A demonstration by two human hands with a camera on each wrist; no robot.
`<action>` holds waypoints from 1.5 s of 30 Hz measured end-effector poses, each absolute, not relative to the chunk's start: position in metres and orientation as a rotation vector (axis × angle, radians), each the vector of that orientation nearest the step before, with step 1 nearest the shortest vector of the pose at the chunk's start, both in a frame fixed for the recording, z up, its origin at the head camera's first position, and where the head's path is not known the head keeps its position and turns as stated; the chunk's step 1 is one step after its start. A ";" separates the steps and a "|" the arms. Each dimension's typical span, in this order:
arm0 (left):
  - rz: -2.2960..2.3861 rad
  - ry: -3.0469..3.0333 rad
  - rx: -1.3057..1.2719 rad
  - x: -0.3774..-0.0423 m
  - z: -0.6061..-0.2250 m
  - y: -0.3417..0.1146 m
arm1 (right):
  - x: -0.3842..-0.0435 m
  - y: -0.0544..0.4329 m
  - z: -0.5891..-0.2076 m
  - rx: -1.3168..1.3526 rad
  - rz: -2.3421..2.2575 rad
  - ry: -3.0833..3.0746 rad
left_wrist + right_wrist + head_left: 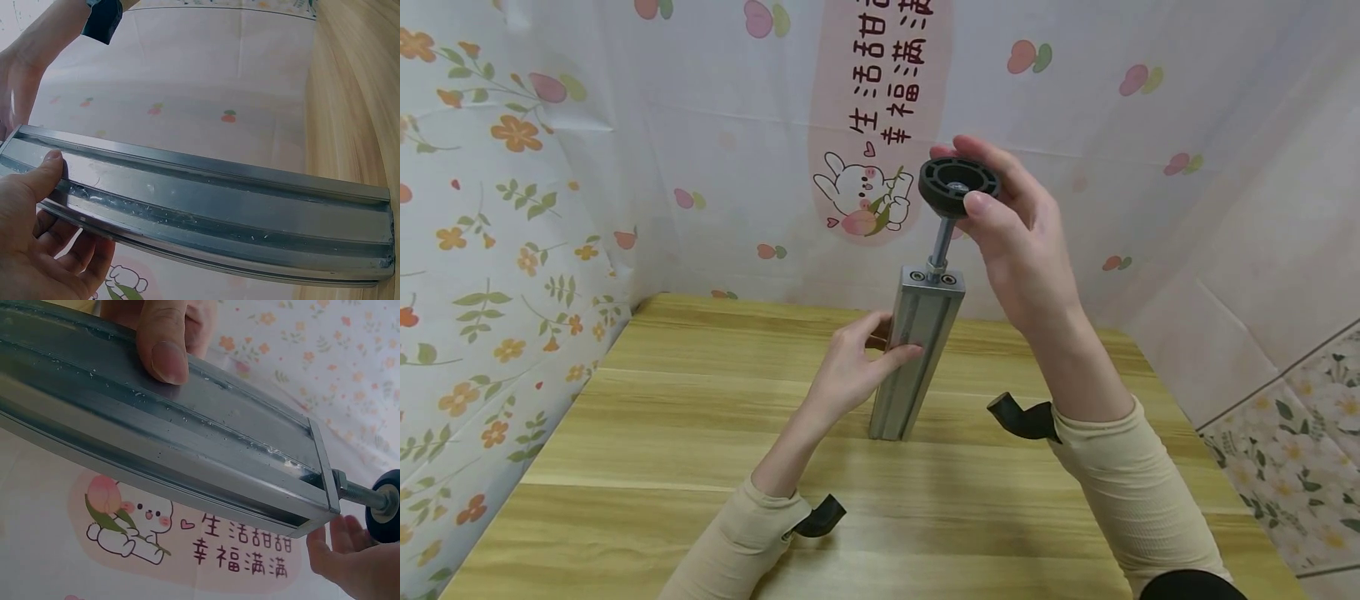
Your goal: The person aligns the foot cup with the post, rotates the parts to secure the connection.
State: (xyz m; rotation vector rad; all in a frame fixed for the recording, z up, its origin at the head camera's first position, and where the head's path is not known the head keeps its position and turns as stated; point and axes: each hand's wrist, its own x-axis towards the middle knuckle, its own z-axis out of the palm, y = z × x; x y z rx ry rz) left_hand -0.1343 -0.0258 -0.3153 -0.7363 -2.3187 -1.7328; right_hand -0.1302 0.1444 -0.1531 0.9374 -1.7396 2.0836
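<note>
The left hand (pixel 850 367) grips an aluminium profile (pixel 921 317), thumb across the near face, fingers partly lost behind; the right hand (pixel 1030 250) pinches the rim of a black levelling foot (pixel 934 193), some fingers hidden. A threaded rod (pixel 943 240) joins foot to profile, which stands on end on the wood-grain table (pixel 700 417). Near right, a cut-off black object (pixel 1187 586) defies naming. Beyond hangs fruit-patterned sheeting (pixel 700 108), its lettering cropped above.

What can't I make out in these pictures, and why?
Head view: fingertips of the left hand, thumb aside, hidden behind the metal bar.
Head view: top of the lettering, cut by the upper edge.
Right wrist view: part of the black foot, cut by the right edge.
</note>
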 end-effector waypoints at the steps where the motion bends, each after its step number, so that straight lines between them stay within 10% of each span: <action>1: -1.731 -2.318 -0.736 -0.134 -0.315 -0.026 | -0.131 0.145 -0.153 0.954 2.088 -1.743; 45: -1.724 -2.344 -0.711 -0.134 -0.315 -0.026 | -0.127 0.137 -0.152 0.729 1.834 -1.806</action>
